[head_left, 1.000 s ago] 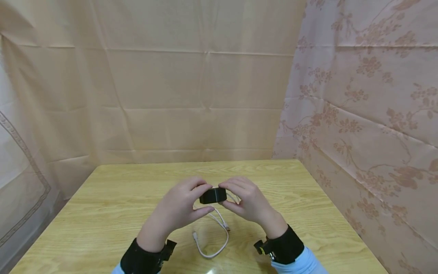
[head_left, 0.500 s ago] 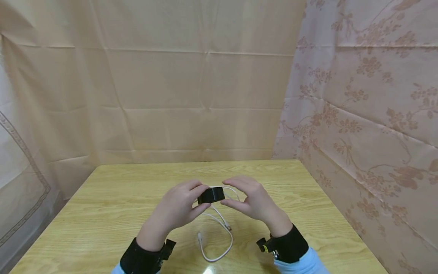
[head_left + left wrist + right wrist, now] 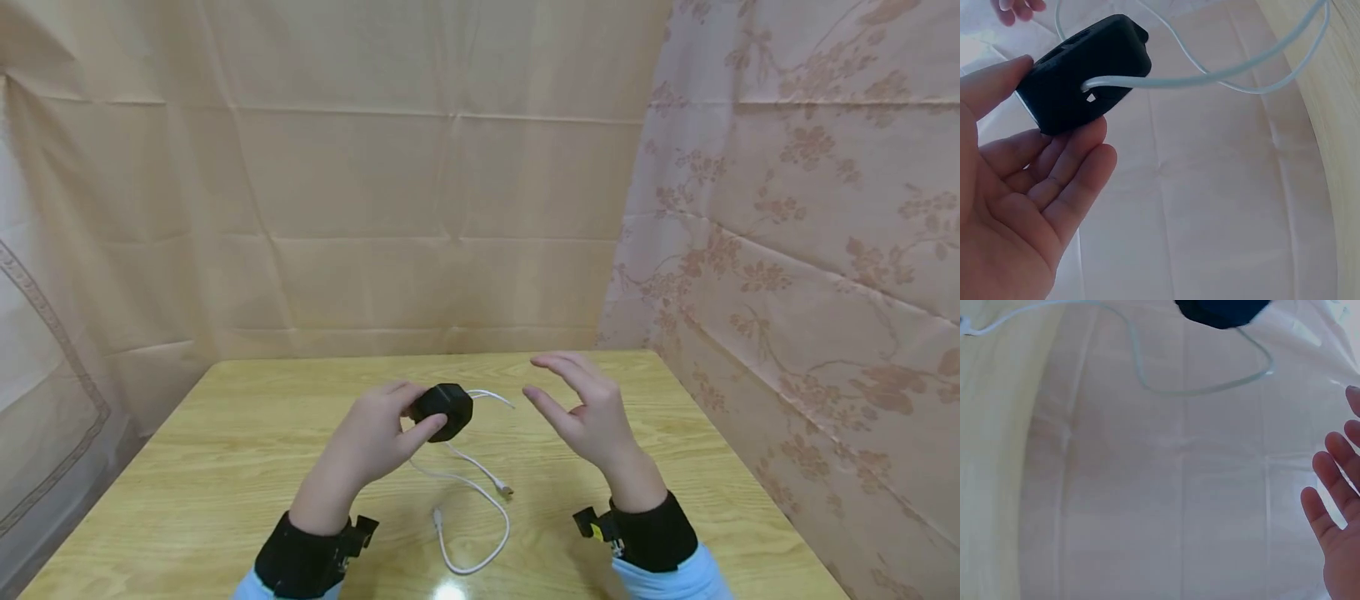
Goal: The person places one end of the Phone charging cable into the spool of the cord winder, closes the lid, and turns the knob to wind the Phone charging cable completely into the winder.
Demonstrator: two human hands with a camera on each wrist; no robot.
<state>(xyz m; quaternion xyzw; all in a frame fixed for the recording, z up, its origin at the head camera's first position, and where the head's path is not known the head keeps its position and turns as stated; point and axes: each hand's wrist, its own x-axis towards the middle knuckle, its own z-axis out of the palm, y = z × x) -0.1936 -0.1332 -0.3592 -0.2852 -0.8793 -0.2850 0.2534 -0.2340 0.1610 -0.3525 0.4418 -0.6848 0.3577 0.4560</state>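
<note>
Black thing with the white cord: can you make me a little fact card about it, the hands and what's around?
Black object: small and chunky, with angled corners
Left hand: pinches the black object between thumb and fingers
Right hand: holds nothing, thumb and fingers apart, away from the black object
White cord: comes out of the black object and loops about
Plug ends: two show, both on the near side of the black object
Table: light wood
Behind table: plain beige cloth
</note>
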